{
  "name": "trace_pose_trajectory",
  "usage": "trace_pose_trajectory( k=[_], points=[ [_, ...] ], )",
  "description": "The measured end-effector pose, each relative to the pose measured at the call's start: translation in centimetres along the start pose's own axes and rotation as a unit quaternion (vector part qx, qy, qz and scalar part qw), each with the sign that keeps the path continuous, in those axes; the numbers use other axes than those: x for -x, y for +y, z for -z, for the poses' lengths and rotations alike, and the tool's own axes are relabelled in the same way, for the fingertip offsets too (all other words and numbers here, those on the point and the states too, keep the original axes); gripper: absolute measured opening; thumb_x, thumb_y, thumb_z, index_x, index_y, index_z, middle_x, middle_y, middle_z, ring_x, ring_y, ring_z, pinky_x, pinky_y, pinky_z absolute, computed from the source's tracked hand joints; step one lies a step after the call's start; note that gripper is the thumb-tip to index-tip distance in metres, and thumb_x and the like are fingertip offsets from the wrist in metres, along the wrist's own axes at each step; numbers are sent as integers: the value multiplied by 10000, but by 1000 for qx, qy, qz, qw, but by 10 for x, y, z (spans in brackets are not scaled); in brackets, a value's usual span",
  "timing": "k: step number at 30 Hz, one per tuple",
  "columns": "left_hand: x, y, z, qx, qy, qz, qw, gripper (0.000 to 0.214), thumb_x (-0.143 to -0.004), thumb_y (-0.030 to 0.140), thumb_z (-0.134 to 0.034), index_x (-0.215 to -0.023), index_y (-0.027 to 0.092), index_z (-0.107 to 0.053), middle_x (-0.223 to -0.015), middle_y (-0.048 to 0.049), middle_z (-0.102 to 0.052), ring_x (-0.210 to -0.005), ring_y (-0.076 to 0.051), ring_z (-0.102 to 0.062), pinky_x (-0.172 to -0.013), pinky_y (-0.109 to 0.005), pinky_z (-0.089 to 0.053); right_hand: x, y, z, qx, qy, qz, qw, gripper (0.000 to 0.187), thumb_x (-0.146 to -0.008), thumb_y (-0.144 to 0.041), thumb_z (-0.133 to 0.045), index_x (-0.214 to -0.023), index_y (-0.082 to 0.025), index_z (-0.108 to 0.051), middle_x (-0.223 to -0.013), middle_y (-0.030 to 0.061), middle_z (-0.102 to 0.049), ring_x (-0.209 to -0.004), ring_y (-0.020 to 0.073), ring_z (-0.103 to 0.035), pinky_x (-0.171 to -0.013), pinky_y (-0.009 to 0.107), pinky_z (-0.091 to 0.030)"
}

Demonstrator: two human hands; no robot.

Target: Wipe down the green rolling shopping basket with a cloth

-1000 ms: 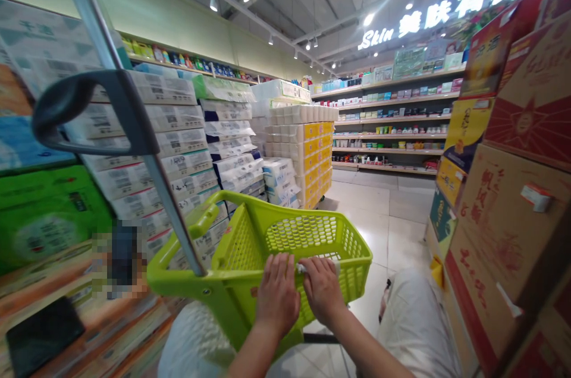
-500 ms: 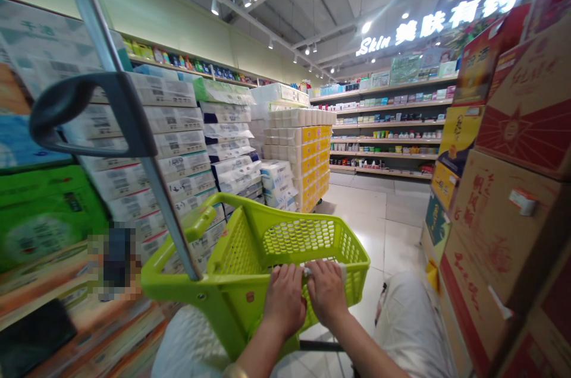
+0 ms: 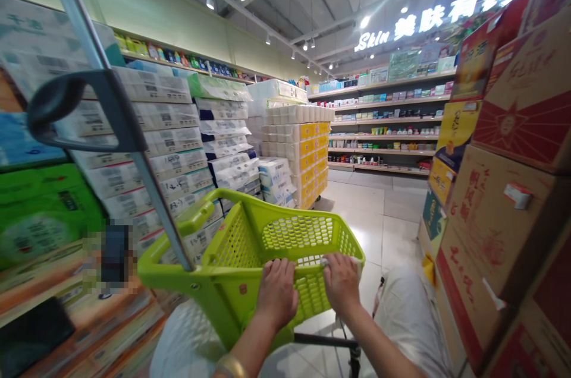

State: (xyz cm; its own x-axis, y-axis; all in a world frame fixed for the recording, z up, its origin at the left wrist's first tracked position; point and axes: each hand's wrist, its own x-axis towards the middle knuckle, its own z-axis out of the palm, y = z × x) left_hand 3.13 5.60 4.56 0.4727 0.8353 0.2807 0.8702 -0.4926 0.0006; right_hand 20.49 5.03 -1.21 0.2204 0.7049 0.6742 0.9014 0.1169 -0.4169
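Observation:
A lime-green plastic shopping cart (image 3: 223, 295) with perforated basket walls stands before me, its visible basket bare inside. My left hand (image 3: 278, 293) is closed over the near rim, thumb on the outer side. Farther right on the same rim, my right hand (image 3: 342, 284) presses a white cloth (image 3: 325, 261) against the plastic; only small bits show from under the fingers. A metal pole with a dark grey loop handle (image 3: 129, 110) rises at the cart's left end.
Stacked tissue packs (image 3: 173, 140) line the left side. Cardboard cartons (image 3: 495, 205) are piled close on the right. A tiled aisle (image 3: 370, 205) leads to cosmetics shelves (image 3: 383, 119) at the back. A black cart wheel (image 3: 354, 360) shows below.
My right hand has slid right along the rim with the white cloth. My left hand has shifted slightly left, so the gap between the hands is wider. The view has moved slightly.

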Motion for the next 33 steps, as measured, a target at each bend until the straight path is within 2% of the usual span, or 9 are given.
trace_pose_trajectory(
  k=[3, 5, 11, 13, 16, 21, 25, 29, 33],
  points=[
    [-1, -2, 2, -6, 7, 0, 1000, 384, -738, 215, -506, -1116, 168, -551, -1125, -103, -579, -1081, -261, -458, -1023, -421, -253, -1, -42, -10, -33, -31, 63, 997, 210, -834, -151, -475, -969, -246, -606, -884, 19, -601, -876, 192, -496, -880, 332, -309],
    [0, -5, 3, -7, 10, -4, 1000, 393, -733, 199, -500, -1122, 170, -550, -1126, -101, -582, -1085, -258, -460, -1018, -415, -258, -1, -44, -9, -39, -43, 91, 994, 212, -837, -157, -481, -983, -250, -605, -884, 16, -601, -867, 188, -497, -863, 326, -312],
    [4, -9, 2, -6, 15, -2, 1000, 429, -727, 177, -505, -1154, 176, -538, -1141, -97, -584, -1103, -255, -466, -1021, -412, -257, 2, 32, 12, -14, -10, 47, 999, 242, -862, -152, -416, -984, -222, -613, -883, 31, -606, -873, 190, -509, -864, 330, -317],
    [4, -6, 3, -7, 17, 9, 1000, 413, -728, 174, -504, -1139, 178, -547, -1134, -94, -586, -1098, -254, -467, -1021, -411, -255, 3, 35, 12, -3, 5, 17, 1000, 239, -870, -150, -397, -958, -209, -611, -874, 42, -606, -870, 197, -510, -872, 343, -315],
    [4, -2, 7, -11, 14, 19, 1000, 400, -723, 180, -510, -1120, 170, -555, -1122, -94, -585, -1084, -256, -464, -1023, -415, -252, 2, 0, -1, -3, 24, -13, 1000, 215, -857, -144, -417, -919, -216, -610, -845, 40, -601, -848, 207, -500, -863, 355, -308],
    [3, -4, 7, -8, 12, 9, 1000, 371, -739, 175, -487, -1103, 174, -557, -1110, -93, -583, -1072, -250, -464, -1007, -409, -265, 1, -61, -18, -60, -21, 76, 995, 203, -825, -144, -487, -955, -244, -606, -873, 19, -601, -850, 194, -494, -856, 328, -306],
    [4, -6, 6, -8, 5, -2, 1000, 416, -730, 181, -499, -1142, 167, -546, -1131, -97, -579, -1090, -258, -458, -1022, -410, -255, 1, -24, -4, -37, -26, 95, 994, 214, -836, -161, -485, -989, -244, -610, -877, 19, -598, -861, 190, -503, -846, 321, -309],
    [4, -3, 7, -9, 7, 12, 1000, 439, -724, 175, -499, -1159, 154, -546, -1142, -104, -579, -1093, -262, -455, -1032, -414, -250, 0, 22, 11, -2, -3, 47, 999, 220, -847, -154, -450, -976, -230, -610, -871, 23, -599, -862, 193, -512, -857, 330, -314],
    [2, -3, 4, -11, 0, 14, 1000, 434, -732, 195, -504, -1163, 162, -541, -1149, -106, -571, -1103, -265, -446, -1033, -425, -245, 0, -1, 0, 15, 26, 0, 1000, 205, -845, -144, -434, -917, -224, -609, -834, 34, -594, -847, 209, -513, -865, 358, -311]
  ],
)
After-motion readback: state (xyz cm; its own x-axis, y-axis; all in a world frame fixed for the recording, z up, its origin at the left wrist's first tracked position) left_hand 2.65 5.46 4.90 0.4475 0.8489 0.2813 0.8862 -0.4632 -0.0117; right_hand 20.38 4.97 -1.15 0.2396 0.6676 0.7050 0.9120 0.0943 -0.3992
